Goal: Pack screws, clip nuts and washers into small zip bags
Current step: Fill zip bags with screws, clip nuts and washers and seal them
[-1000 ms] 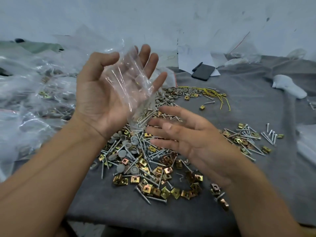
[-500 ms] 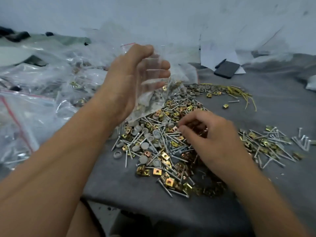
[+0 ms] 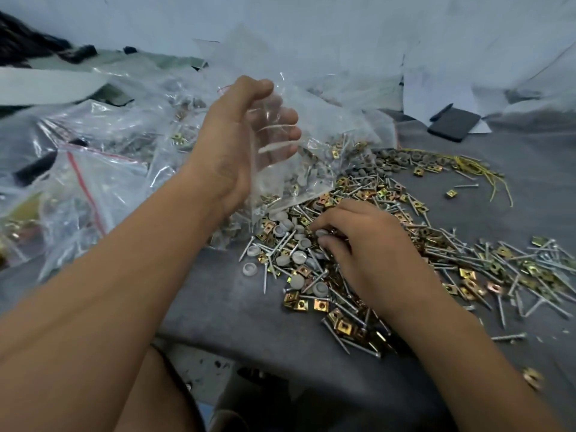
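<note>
My left hand [image 3: 237, 141] holds a small clear zip bag [image 3: 274, 169] upright above the left edge of the pile, fingers curled round it. A heap of silver screws [image 3: 352, 302], gold clip nuts [image 3: 344, 324] and grey round washers [image 3: 299, 255] lies on the grey cloth. My right hand [image 3: 364, 247] rests palm down on the heap, its fingertips pinching among the grey washers; what they grip is hidden. A second scatter of screws and clip nuts [image 3: 505, 266] spreads to the right.
Filled and unfilled clear plastic bags [image 3: 93, 169] pile up on the left and behind. A black phone [image 3: 453, 124] on white paper lies at the back right, yellow wire ties [image 3: 473, 166] near it. The grey table's [image 3: 237, 319] front edge runs below my arms.
My left hand closed round the bag, which was lying across its open palm. My right hand dropped onto the heap and curled its fingers among the washers. The view shifted right.
</note>
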Demonstrator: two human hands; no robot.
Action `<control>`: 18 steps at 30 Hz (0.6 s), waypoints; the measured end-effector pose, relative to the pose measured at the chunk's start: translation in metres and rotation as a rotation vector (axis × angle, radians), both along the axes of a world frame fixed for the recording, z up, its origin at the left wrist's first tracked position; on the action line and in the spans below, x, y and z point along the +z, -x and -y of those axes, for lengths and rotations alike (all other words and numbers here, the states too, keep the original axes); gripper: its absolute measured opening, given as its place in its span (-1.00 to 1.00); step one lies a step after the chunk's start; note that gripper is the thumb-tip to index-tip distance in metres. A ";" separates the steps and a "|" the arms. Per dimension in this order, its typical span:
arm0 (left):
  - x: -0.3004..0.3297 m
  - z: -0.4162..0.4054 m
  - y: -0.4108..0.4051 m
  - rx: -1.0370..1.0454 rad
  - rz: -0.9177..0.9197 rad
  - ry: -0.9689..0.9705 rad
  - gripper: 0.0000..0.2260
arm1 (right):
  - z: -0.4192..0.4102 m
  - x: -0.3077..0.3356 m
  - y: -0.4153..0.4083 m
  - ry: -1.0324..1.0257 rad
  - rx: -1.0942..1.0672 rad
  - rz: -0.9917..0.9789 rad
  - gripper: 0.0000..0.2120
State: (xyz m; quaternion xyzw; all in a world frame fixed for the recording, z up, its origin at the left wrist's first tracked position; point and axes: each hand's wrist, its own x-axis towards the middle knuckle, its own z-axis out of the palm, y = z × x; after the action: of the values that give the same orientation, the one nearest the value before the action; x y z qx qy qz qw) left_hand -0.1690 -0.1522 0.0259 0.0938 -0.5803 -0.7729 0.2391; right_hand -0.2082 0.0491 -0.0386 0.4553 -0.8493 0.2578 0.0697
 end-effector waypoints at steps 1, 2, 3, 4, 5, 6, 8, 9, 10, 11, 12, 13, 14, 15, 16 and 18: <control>-0.001 0.002 -0.002 0.000 0.000 0.001 -0.78 | 0.000 0.000 0.000 0.009 -0.005 -0.003 -0.83; -0.003 0.004 -0.004 -0.005 0.003 0.007 -0.77 | -0.001 -0.001 0.001 0.018 -0.007 -0.003 -0.85; -0.004 0.007 -0.006 -0.017 0.008 0.018 -0.77 | -0.002 -0.002 0.001 0.045 -0.015 0.006 -0.86; -0.004 0.009 -0.008 -0.032 0.013 0.033 -0.77 | -0.004 -0.002 0.003 0.100 -0.031 0.035 -0.87; -0.005 0.010 -0.009 -0.051 0.021 0.059 -0.76 | -0.006 -0.001 0.005 0.181 -0.051 0.097 -0.86; -0.005 0.011 -0.011 -0.077 0.031 0.099 -0.74 | -0.009 0.000 0.007 0.276 -0.071 0.191 -0.84; -0.007 0.013 -0.014 -0.136 0.049 0.236 -0.76 | -0.014 0.006 0.011 0.495 -0.067 0.406 -0.81; -0.010 0.013 -0.015 -0.163 0.054 0.306 -0.79 | -0.017 0.009 0.013 0.606 -0.045 0.499 -0.81; -0.012 0.011 -0.016 -0.184 0.065 0.356 -0.80 | -0.020 0.013 0.015 0.696 -0.021 0.570 -0.80; -0.012 0.009 -0.017 -0.197 0.083 0.390 -0.74 | -0.024 0.016 0.016 0.746 0.002 0.612 -0.80; -0.012 0.006 -0.018 -0.200 0.101 0.411 -0.66 | -0.027 0.019 0.017 0.747 0.026 0.615 -0.78; -0.012 0.004 -0.019 -0.201 0.111 0.428 -0.62 | -0.029 0.020 0.018 0.708 0.049 0.586 -0.77; -0.012 0.004 -0.019 -0.202 0.107 0.443 -0.66 | -0.030 0.020 0.017 0.646 0.067 0.535 -0.75; -0.012 0.004 -0.020 -0.202 0.099 0.460 -0.73 | -0.029 0.019 0.016 0.574 0.079 0.474 -0.74; -0.012 0.004 -0.020 -0.201 0.094 0.472 -0.80 | -0.025 0.017 0.014 0.506 0.089 0.407 -0.75; -0.012 0.004 -0.019 -0.197 0.091 0.479 -0.82 | -0.014 0.013 0.010 0.400 0.118 0.268 -0.81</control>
State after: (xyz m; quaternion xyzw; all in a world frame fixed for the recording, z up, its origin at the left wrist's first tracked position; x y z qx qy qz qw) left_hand -0.1499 -0.1560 0.0144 0.0123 -0.7632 -0.6280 0.1517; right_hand -0.2184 0.0629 -0.0254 0.4428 -0.7551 0.4825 0.0299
